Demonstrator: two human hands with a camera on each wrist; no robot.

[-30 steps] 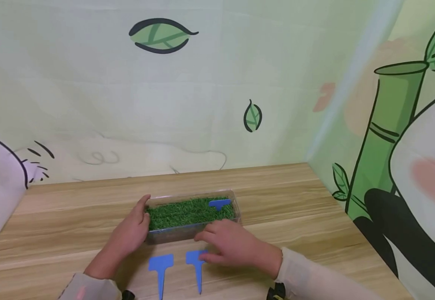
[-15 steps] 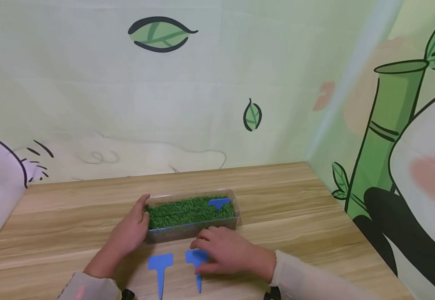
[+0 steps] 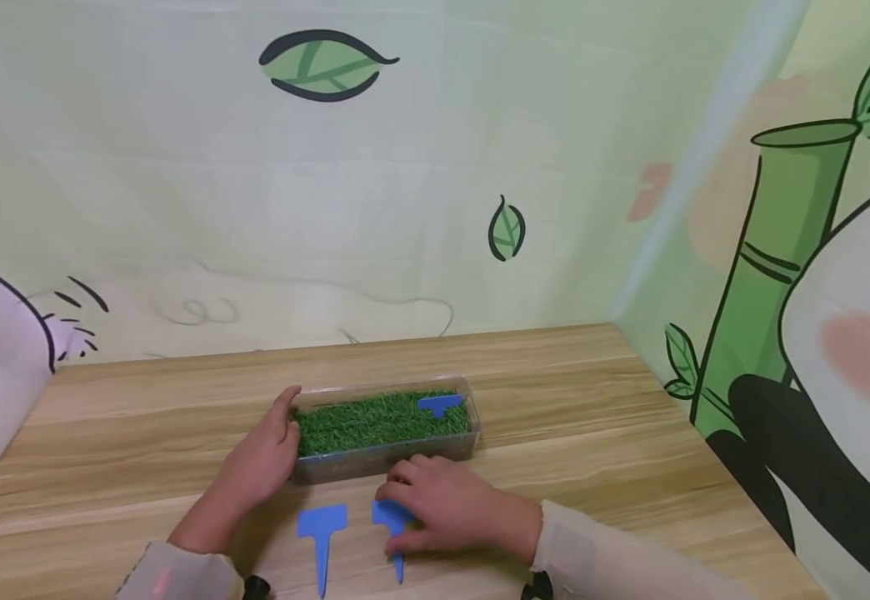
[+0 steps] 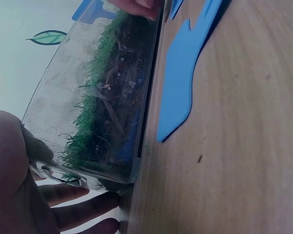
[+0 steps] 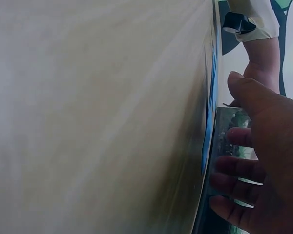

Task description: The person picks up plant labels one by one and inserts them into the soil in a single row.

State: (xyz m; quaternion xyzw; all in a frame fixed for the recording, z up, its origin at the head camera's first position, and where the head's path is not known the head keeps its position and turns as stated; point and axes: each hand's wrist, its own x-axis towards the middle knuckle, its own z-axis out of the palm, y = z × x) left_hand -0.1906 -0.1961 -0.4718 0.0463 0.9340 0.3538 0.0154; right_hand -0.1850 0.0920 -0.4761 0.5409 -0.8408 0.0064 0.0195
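Observation:
A clear plastic box (image 3: 386, 468) filled with dark soil and green grass (image 3: 363, 423) stands on the table. A blue T-shaped plant label (image 3: 438, 405) sticks up from the grass at its right end. My left hand (image 3: 258, 458) holds the box's left end, with the thumb at the corner and the other fingers along the end wall. Two more blue labels lie flat in front: a left label (image 3: 322, 529) and a right label (image 3: 388, 514). Over the right one my right hand (image 3: 453, 504) hovers, thumb apart from the bent fingers, partly covering it.
The wooden table (image 3: 577, 417) carries the box near its middle. Behind it hangs a pale green printed backdrop (image 3: 375, 208) with leaves. On the right side, a printed panda and bamboo panel (image 3: 787, 275) borders the table.
My right hand has moved back from the box's front wall, toward me and slightly left, over the right label. The left hand and the box have stayed put.

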